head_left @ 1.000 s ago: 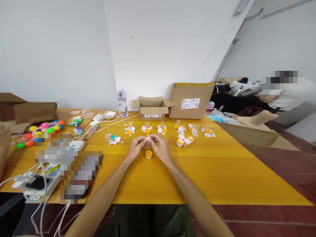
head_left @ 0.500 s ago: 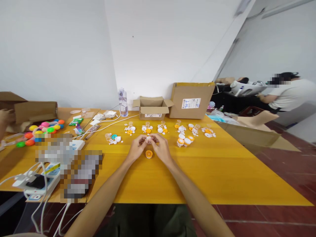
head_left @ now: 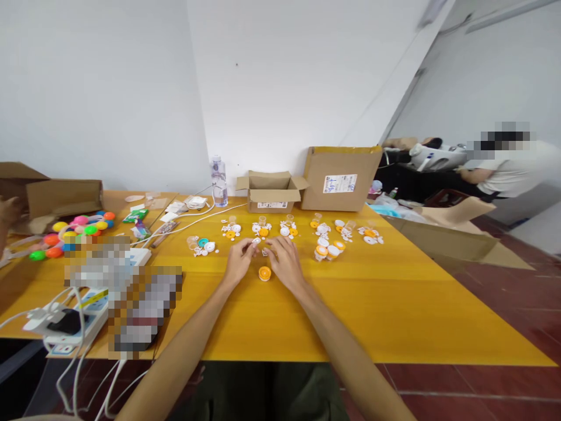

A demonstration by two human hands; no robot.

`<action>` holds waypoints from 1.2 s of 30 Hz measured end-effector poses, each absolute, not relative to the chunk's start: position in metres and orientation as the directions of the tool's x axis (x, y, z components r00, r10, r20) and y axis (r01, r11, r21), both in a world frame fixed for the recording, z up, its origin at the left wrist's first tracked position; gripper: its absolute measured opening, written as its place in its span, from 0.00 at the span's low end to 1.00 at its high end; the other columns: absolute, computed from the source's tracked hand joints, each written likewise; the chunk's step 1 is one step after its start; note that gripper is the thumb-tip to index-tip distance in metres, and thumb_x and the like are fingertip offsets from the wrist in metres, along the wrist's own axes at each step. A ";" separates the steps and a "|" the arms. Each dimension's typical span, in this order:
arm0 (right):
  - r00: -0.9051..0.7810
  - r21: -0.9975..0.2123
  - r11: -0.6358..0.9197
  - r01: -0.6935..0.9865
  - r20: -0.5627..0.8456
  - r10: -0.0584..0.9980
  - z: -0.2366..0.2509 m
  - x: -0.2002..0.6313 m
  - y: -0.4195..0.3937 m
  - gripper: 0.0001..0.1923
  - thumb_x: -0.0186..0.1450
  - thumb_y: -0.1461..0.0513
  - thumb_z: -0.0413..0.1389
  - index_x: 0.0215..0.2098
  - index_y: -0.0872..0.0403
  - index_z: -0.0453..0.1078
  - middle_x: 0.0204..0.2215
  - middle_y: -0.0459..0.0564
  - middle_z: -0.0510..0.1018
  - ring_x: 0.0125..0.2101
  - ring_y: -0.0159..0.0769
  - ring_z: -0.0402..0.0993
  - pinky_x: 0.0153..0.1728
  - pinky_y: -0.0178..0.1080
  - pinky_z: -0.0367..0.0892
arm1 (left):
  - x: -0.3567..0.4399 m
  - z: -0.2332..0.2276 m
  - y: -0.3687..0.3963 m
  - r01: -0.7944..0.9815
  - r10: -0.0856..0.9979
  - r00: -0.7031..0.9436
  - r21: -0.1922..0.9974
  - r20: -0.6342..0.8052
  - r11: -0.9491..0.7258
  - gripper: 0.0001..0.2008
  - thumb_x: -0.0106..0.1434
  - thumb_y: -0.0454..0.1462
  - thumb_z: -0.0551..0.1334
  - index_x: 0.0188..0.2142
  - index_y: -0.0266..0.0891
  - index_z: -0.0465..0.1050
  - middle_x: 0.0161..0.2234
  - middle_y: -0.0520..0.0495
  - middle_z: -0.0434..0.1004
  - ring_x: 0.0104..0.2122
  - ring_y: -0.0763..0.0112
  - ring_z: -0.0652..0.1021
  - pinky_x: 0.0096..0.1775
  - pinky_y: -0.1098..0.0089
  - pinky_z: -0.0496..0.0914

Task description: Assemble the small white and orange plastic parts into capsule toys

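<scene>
The left hand (head_left: 238, 263) has thumb and fingertips closed on a small white part (head_left: 256, 241), held over the table (head_left: 350, 310). The right hand (head_left: 286, 263) is half-curled, its thumb beside a dotted white piece (head_left: 265, 252); I cannot tell whether it grips that piece or merely hovers by it. The step in hand appears to be fingertip handling of these two pieces; in my judgement, the next move calls for a light pinch and careful alignment. Just nearer the person, an orange-and-white round piece (head_left: 264, 273) rests on the table, apart from both hands. Beyond, sets of loose parts (head_left: 231, 229) are too small to itemise. At far left, another person's hand (head_left: 7, 211) is cut off by the view's edge.
</scene>
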State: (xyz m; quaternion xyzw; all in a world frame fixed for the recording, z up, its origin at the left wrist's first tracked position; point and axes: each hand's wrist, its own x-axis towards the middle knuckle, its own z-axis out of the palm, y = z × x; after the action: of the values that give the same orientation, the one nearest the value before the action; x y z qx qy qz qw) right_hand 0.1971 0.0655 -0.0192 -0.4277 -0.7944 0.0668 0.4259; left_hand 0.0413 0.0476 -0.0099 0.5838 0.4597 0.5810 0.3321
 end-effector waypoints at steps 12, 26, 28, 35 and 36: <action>-0.488 -0.148 0.645 0.750 0.536 0.689 -0.030 0.200 0.069 0.10 0.68 0.67 0.55 0.34 0.49 0.77 0.45 0.54 0.79 0.51 0.48 0.65 0.47 0.48 0.58 | 0.039 -0.011 0.051 0.038 0.968 -0.073 0.970 0.242 -0.239 0.16 0.56 0.50 0.67 0.27 0.39 0.74 0.23 0.52 0.76 0.25 0.70 0.75 0.32 0.69 0.71; -0.476 -0.207 0.692 0.691 0.590 0.652 -0.020 0.199 0.063 0.10 0.70 0.64 0.53 0.39 0.49 0.77 0.45 0.52 0.80 0.51 0.47 0.67 0.47 0.47 0.59 | 0.038 -0.015 0.052 0.064 0.963 -0.071 0.965 0.258 -0.254 0.14 0.58 0.47 0.67 0.29 0.39 0.75 0.23 0.52 0.76 0.27 0.70 0.76 0.34 0.69 0.72; -0.494 -0.197 0.698 0.688 0.577 0.650 -0.020 0.201 0.064 0.08 0.69 0.65 0.54 0.39 0.49 0.76 0.43 0.52 0.81 0.50 0.48 0.67 0.47 0.48 0.59 | 0.038 -0.015 0.053 0.060 0.962 -0.081 0.965 0.261 -0.257 0.14 0.58 0.47 0.67 0.28 0.39 0.74 0.23 0.52 0.76 0.26 0.70 0.75 0.34 0.69 0.71; -0.572 -0.145 0.726 0.673 0.521 0.634 -0.022 0.207 0.069 0.11 0.68 0.67 0.53 0.35 0.49 0.76 0.35 0.52 0.81 0.47 0.47 0.69 0.46 0.48 0.59 | 0.039 -0.016 0.054 0.057 0.966 -0.085 0.969 0.246 -0.242 0.14 0.57 0.47 0.67 0.26 0.39 0.73 0.22 0.52 0.75 0.25 0.70 0.75 0.34 0.69 0.71; -0.569 -0.141 0.722 0.678 0.521 0.636 -0.022 0.207 0.069 0.11 0.68 0.67 0.53 0.35 0.49 0.76 0.35 0.52 0.81 0.46 0.47 0.69 0.46 0.48 0.60 | 0.039 -0.016 0.054 0.057 0.967 -0.082 0.970 0.242 -0.238 0.14 0.57 0.47 0.67 0.25 0.39 0.73 0.22 0.52 0.75 0.25 0.70 0.75 0.34 0.69 0.71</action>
State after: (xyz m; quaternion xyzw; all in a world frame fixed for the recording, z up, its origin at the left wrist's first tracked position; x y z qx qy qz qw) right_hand 0.2069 0.0685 -0.0218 -0.3713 -0.8849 -0.0373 0.2788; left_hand 0.0388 0.0542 -0.0160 0.5457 0.4689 0.5668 0.4013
